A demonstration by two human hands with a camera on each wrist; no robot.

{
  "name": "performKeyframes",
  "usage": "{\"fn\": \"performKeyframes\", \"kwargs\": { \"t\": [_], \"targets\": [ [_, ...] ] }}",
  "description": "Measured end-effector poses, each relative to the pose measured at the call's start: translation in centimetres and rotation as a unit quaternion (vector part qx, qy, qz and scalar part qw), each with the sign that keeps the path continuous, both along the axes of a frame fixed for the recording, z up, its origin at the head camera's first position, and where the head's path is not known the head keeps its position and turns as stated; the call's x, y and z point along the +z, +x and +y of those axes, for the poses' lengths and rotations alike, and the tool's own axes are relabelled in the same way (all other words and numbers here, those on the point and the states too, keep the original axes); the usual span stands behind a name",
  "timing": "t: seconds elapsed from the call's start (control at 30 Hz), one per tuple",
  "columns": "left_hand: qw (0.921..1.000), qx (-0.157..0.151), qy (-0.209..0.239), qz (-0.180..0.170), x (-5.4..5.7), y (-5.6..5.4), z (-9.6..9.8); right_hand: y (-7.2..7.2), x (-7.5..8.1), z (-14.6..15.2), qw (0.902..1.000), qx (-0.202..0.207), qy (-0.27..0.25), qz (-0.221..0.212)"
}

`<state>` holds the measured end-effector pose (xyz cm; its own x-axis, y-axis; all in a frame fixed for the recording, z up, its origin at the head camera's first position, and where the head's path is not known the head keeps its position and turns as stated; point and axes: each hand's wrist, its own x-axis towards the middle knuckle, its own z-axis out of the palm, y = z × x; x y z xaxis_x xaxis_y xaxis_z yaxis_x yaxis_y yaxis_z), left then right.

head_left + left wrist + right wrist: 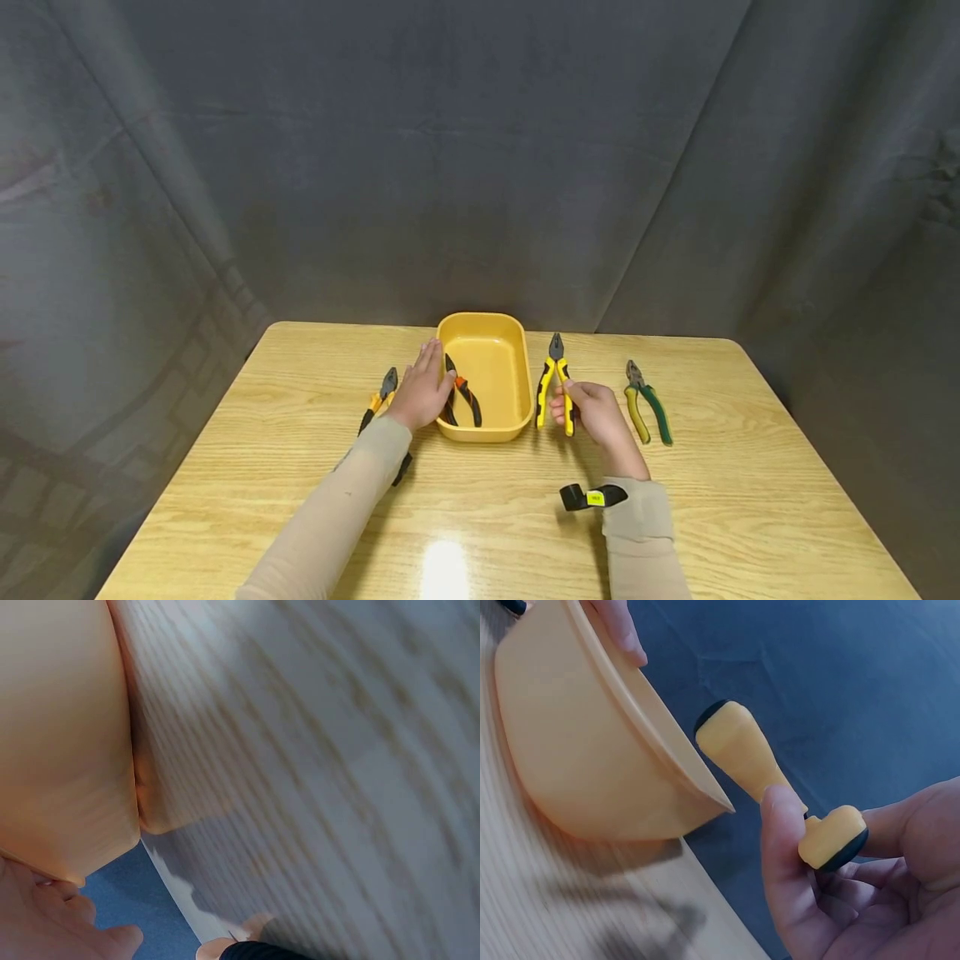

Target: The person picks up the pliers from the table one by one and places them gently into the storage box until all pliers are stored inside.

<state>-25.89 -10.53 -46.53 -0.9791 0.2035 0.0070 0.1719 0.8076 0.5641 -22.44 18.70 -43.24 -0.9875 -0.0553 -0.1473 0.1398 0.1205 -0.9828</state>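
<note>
My right hand (597,410) pinches one handle of the yellow-and-black combination pliers (556,348), whose jaws point away from me. They are held just right of the yellow plastic bin (487,436), above the table. In the right wrist view, thumb and fingers grip one handle (832,838) while the other handle spreads free. My left hand (422,392) rests on the bin's left rim with its fingers straight. Inside the bin, along its left side, lie black pliers with orange marks (462,390), partly covered by that hand.
Green-handled pliers (647,402) lie on the wooden table (300,375) to the right. Orange-and-black pliers (388,383) lie left of the bin, partly hidden by the left arm. A dark curtain (450,167) hangs behind the table's far edge.
</note>
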Motion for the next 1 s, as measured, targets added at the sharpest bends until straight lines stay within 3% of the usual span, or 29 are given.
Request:
{"fn": "performKeyframes", "kwargs": {
  "t": [1.0],
  "targets": [
    [1.0,0.0,-0.007,0.007,-0.1,0.1,0.0,0.1,-0.3,-3.2,0.9995,0.005,-0.029,0.011]
  ]
}}
